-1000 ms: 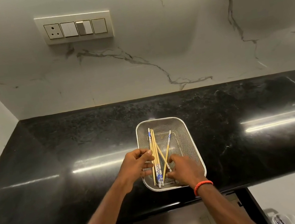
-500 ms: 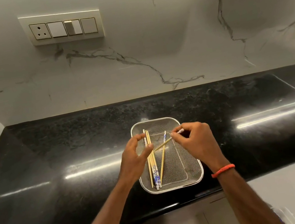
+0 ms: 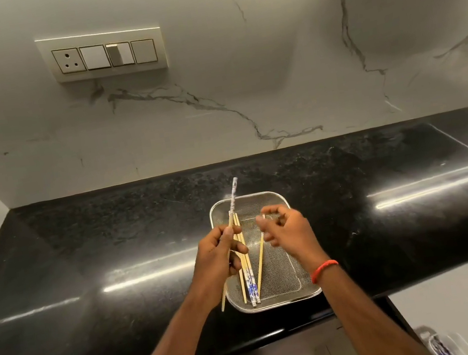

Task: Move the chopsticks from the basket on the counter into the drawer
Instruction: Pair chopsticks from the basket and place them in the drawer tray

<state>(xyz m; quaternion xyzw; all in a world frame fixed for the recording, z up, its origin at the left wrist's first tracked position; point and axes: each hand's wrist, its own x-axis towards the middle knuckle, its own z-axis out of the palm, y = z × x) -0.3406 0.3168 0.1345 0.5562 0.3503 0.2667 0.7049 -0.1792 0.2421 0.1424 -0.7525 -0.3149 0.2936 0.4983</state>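
One chopstick (image 3: 233, 204) is held up by the left hand (image 3: 217, 260), whose fingers (image 3: 237, 249) are curled round its middle. Its patterned blue-and-white end points away from me, out past the far rim of the basket (image 3: 307, 292), and its plain end comes out under the hand, just outside the left rim.

Several other chopsticks (image 3: 250, 284) are lying inside the basket, packed together along its left side with their patterned ends toward the near rim. One more single chopstick (image 3: 260, 266) lies apart from them, slanted across the mesh floor. Its upper end goes under the right hand (image 3: 290, 231).

That hand hangs over the middle of the basket with its fingers (image 3: 276, 212) loosely curled. It is blurred, so I cannot tell if the thumb pinches the slanted stick or only covers it. A red bracelet (image 3: 324, 269) sits on this wrist.

The basket is steel mesh, rectangular with rounded corners, and it stands on the black polished bench (image 3: 85, 266) close to the front edge. Behind the bench is a marble wall with a switch plate (image 3: 101, 55) – one socket and three switches. Below the bench edge, at lower right, I see a white surface (image 3: 465, 293); whether this is the drawer I cannot tell.
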